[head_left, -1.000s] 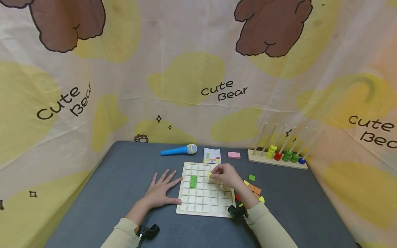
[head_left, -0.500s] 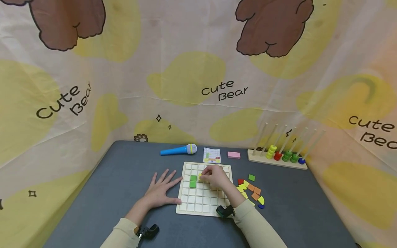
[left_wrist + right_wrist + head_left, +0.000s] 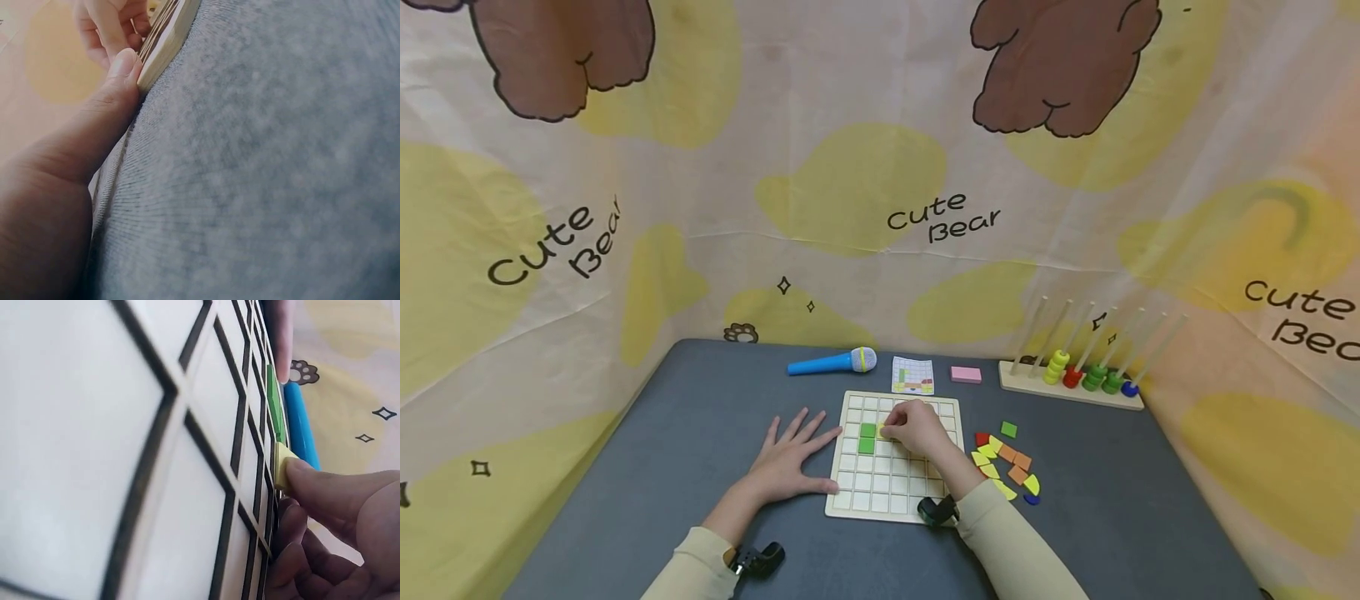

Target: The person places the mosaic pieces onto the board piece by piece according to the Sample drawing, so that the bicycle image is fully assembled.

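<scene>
A wooden grid board (image 3: 895,514) with white square cells lies on the grey table. Two green square tiles (image 3: 867,438) sit in its left part, one behind the other. My right hand (image 3: 919,427) pinches a small yellow tile (image 3: 282,465) between thumb and fingers, low over the cell just right of the green tiles. The fingers hide most of that tile in the head view. Spread flat on the table at the board's left, my left hand (image 3: 784,462) touches the board's edge with its thumb (image 3: 124,65) and the tip of its index finger.
Loose yellow, orange, red, green and blue tiles (image 3: 1007,454) lie right of the board. Behind it are a blue toy microphone (image 3: 831,363), a pattern card (image 3: 913,376) and a pink block (image 3: 966,375). A peg rack with coloured beads (image 3: 1071,387) stands at the back right.
My right hand has moved left across the board with the yellow tile, up beside the green tiles, and has slowed there. My left hand has stayed in place.
</scene>
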`<state>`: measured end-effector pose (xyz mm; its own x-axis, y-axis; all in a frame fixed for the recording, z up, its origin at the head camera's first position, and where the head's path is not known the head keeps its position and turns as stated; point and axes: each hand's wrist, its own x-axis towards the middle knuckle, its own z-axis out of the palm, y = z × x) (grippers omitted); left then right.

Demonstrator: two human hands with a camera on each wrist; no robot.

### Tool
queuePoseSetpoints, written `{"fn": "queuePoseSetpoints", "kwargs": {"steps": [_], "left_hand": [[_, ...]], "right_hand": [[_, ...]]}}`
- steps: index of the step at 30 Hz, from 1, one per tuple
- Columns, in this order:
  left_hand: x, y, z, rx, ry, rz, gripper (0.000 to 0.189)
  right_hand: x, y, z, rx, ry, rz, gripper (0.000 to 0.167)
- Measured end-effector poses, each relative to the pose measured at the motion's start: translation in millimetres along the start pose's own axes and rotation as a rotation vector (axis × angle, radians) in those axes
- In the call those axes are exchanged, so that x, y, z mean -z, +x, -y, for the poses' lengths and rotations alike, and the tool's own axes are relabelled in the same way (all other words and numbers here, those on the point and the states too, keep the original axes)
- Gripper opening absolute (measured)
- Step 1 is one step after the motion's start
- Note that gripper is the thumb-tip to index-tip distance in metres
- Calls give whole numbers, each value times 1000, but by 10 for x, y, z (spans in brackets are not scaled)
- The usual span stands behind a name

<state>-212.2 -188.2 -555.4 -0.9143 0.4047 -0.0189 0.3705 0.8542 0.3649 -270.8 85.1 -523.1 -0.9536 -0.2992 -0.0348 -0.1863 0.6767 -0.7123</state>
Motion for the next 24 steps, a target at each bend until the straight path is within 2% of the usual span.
{"fn": "queuePoseSetpoints", "kwargs": {"steps": [11,20,24], "left_hand": [[26,-14,-19,-2,-8,5,100],[10,-9,-8,-14,-10,2,100],[1,-11,7,-13,-3,-2,100]], "right_hand": [[51,-12,-11,1,7,-14,16],[383,-182,6,-46,70,-15,13],[502,-259,-6,-52,73,-40,12]]}}
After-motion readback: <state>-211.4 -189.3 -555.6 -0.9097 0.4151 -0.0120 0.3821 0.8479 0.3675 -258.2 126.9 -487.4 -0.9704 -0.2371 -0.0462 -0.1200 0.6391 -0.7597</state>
